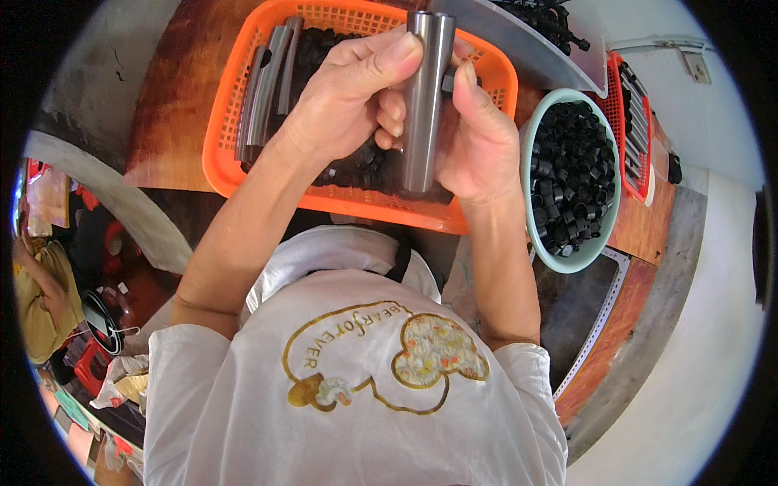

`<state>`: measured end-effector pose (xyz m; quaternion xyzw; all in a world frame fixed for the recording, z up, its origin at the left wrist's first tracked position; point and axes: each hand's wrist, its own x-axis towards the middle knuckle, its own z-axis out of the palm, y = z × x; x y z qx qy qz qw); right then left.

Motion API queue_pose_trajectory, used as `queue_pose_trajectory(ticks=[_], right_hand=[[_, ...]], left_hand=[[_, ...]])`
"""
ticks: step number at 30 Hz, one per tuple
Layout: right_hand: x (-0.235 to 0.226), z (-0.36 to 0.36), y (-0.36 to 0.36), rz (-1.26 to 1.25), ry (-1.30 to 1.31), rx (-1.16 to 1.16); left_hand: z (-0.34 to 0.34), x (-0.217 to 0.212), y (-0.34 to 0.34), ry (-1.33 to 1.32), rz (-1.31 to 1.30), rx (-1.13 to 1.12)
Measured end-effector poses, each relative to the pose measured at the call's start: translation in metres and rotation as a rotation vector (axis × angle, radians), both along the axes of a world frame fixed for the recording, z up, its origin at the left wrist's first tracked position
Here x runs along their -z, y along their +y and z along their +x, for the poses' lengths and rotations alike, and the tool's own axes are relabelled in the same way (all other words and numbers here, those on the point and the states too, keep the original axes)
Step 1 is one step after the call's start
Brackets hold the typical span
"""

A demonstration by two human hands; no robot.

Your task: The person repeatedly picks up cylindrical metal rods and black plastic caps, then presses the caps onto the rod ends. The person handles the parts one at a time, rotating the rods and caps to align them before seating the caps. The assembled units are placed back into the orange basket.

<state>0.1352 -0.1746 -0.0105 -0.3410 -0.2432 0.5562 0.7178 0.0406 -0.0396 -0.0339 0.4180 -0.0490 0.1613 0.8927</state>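
Item: grey metal tube (423,97), upright, held over the orange plastic mesh basket (229,121) at 12 o'clock.
Left hand (344,93): closed round the tube's upper part.
Right hand (478,138): gripping its lower side.
Teal bowl (528,138) of black plastic rings (571,162): 2 o'clock.
Step, judged: fitting a part to the tube; next calls for steady alignment.

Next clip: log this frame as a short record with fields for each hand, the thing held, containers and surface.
left hand: left hand grips the metal tube, thumb near its top
right hand: right hand holds the tube's other side
held thing: grey tube, upright over the orange basket
basket contents: more tubes, black parts
other container: green bowl of black rings, to the right
surface: brown wooden table
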Motion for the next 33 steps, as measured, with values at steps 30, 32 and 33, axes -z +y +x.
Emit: queue_pose_trajectory(ticks=[30, 32, 33], right_hand=[[-0.009, -0.001, -0.001, -0.087, -0.087, 0.183], [-0.011, -0.004, -0.001, -0.1, -0.177, 0.24], [-0.012, -0.006, 0.0, -0.112, -0.247, 0.279]], left_hand=[[0.0, 0.0, -0.004, 0.166, 0.118, -0.111], [0.001, 0.002, 0.003, 0.075, 0.098, 0.012], [0.003, 0.004, 0.005, 0.093, 0.09, -0.024]])
